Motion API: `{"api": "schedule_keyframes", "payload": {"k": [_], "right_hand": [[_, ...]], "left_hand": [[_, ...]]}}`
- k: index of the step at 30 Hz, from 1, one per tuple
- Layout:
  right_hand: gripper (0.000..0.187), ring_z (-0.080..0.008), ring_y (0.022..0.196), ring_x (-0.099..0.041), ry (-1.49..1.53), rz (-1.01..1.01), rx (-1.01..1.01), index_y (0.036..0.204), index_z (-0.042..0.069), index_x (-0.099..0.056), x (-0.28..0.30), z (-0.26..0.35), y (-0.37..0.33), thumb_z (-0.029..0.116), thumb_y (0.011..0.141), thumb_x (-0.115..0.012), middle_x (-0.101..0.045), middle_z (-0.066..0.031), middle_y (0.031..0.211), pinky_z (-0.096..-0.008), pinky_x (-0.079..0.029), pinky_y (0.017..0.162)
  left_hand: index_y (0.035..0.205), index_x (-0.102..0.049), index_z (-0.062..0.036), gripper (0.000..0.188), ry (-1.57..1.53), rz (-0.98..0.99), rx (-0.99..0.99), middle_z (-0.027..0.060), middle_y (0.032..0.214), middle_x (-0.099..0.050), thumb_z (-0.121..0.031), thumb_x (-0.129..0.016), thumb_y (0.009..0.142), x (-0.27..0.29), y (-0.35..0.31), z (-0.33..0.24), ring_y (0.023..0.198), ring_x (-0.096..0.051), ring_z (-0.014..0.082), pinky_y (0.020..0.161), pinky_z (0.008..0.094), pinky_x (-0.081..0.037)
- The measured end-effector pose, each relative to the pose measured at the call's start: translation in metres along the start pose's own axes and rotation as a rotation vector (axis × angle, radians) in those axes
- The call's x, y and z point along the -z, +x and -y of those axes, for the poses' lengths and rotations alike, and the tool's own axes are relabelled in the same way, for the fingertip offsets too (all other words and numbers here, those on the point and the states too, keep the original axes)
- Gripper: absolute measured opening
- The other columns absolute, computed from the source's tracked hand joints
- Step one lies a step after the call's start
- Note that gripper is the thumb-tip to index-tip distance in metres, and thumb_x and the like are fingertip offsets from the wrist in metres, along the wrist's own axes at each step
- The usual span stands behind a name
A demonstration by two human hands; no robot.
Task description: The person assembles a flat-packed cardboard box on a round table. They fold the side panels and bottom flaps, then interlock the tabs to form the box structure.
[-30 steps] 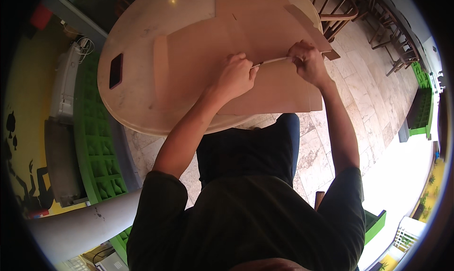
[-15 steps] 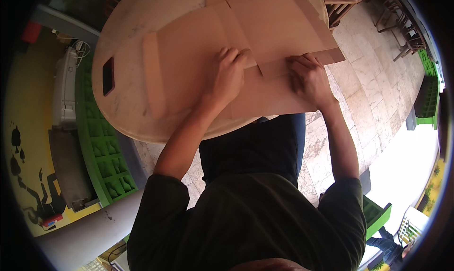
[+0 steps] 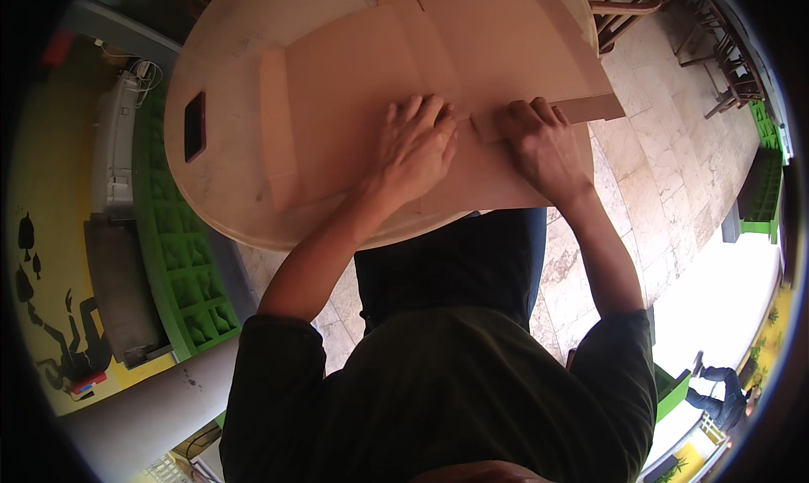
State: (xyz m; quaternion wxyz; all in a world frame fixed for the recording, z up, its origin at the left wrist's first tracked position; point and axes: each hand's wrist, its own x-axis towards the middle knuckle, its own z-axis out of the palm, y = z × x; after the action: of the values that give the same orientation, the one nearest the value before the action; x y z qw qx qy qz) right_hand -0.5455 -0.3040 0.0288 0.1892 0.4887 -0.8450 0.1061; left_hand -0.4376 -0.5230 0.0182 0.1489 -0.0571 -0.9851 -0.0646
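Note:
A large flattened cardboard box (image 3: 354, 79), brown and creased, lies over the round table. On its middle, just left of a slit in the board, my left hand (image 3: 417, 146) rests with the fingers spread and slightly bent. To the right, my right hand (image 3: 543, 146) has its fingers curled at the near edge of a cardboard flap (image 3: 590, 108). That flap sticks out past the right side of the table. The undersides of the right fingers are hidden.
The pale round table (image 3: 223, 146) carries a dark phone (image 3: 195, 128) at its left side. A green rack (image 3: 181, 264) stands left of the table. Wooden chairs (image 3: 619, 11) are at the far right, over the tiled floor (image 3: 649, 154). Another person (image 3: 720, 390) is at the lower right.
My left hand has gone from closed fingers to spread ones, laid flatter on the cardboard. My right hand has shifted slightly left. The person at the lower right has moved.

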Motion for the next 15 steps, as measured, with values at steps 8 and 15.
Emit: {"api": "schedule_keyframes", "payload": {"k": [8, 15], "right_hand": [[0.032, -0.0274, 0.108, -0.069, -0.155, -0.367, -0.053, 0.102, 0.008, -0.077, 0.004, -0.070, 0.027, -0.001, 0.074, -0.065, -0.077, -0.0040, 0.109, -0.0433, -0.057, 0.094], [0.063, -0.0383, 0.136, -0.057, 0.182, -0.011, -0.120, 0.128, 0.007, -0.073, 0.027, -0.045, 0.009, -0.007, 0.067, -0.064, -0.067, -0.0152, 0.138, -0.0474, -0.045, 0.119]], "left_hand": [[0.146, -0.050, -0.0015, 0.069, -0.146, -0.207, 0.146, 0.0218, 0.141, -0.051, -0.023, -0.081, 0.089, 0.027, -0.025, -0.015, 0.125, -0.055, 0.0433, 0.107, 0.0578, -0.045], [0.126, -0.068, 0.0019, 0.039, 0.020, 0.052, 0.126, 0.0179, 0.127, -0.060, -0.014, -0.077, 0.091, 0.029, -0.036, 0.001, 0.115, -0.060, 0.0376, 0.096, 0.0492, -0.054]]}}
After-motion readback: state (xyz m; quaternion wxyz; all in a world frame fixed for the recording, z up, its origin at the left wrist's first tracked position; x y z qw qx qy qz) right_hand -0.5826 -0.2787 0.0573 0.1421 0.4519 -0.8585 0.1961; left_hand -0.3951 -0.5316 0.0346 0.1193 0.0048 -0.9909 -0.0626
